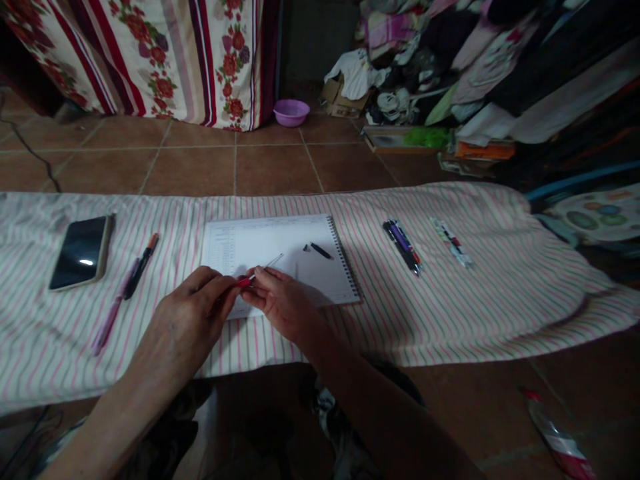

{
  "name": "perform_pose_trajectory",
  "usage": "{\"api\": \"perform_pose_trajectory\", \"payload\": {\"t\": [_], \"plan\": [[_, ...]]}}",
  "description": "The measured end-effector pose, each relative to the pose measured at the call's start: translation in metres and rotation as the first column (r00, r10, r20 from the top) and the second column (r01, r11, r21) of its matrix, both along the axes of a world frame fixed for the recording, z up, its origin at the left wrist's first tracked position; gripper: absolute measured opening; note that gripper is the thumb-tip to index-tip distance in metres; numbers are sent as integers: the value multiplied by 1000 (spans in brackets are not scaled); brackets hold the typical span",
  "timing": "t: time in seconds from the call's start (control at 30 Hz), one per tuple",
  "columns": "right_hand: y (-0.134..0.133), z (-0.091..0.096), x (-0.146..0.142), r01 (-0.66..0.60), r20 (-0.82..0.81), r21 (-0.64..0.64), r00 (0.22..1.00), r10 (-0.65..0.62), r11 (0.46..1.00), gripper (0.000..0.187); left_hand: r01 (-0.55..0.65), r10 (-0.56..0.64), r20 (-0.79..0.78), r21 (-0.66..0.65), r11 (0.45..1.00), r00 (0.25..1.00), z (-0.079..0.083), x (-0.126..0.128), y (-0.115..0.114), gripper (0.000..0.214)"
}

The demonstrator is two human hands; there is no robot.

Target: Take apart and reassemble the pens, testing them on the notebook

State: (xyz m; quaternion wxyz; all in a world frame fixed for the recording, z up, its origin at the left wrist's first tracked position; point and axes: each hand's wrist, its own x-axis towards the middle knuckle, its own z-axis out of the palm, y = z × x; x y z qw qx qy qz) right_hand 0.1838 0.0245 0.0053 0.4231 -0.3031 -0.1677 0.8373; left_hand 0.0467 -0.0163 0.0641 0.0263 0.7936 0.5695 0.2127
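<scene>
My left hand (193,313) is closed, its fingertips pinching a short red pen part (245,283). A thin, pale pen refill (274,261) juts out from the red part toward the upper right. The closed fingers of my right hand (283,301) grip this refill near its base. Both hands meet above the lower edge of a spiral notebook (280,230) lying open on the cloth. On its page, right of my fingers, rest a black pen barrel (321,251) and a small dark piece (306,248). My fingers partly hide the red part.
A striped cloth (390,313) covers the surface. At left lie a phone (80,250), a pink pen (114,310) and a black-and-orange pen (143,265). Several pens (403,247) and white patterned sticks (451,242) lie right. A purple basin (291,113) stands on the tiled floor.
</scene>
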Motion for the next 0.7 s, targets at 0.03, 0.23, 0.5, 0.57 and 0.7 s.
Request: {"api": "perform_pose_trajectory", "payload": {"t": [0.03,0.23,0.5,0.57,0.7], "plan": [[0,0,0,5,10,-2,1000,-5,1000,12,1,-1,2,-4,1000,1000,0,0,0,26],[0,0,-3,19,67,0,998,-19,1000,13,7,-8,-8,-18,1000,1000,0,-1,-1,25],[-1,2,-4,26,86,-12,996,-25,1000,12,1,-1,-43,-5,1000,999,2,-1,-3,25],[-1,1,-4,25,82,-19,996,-23,1000,13,-3,3,-54,1,1000,999,2,-1,-3,25],[-1,0,-4,29,69,-28,997,-27,999,14,1,-1,-69,5,1000,998,1,-1,-3,26]]}}
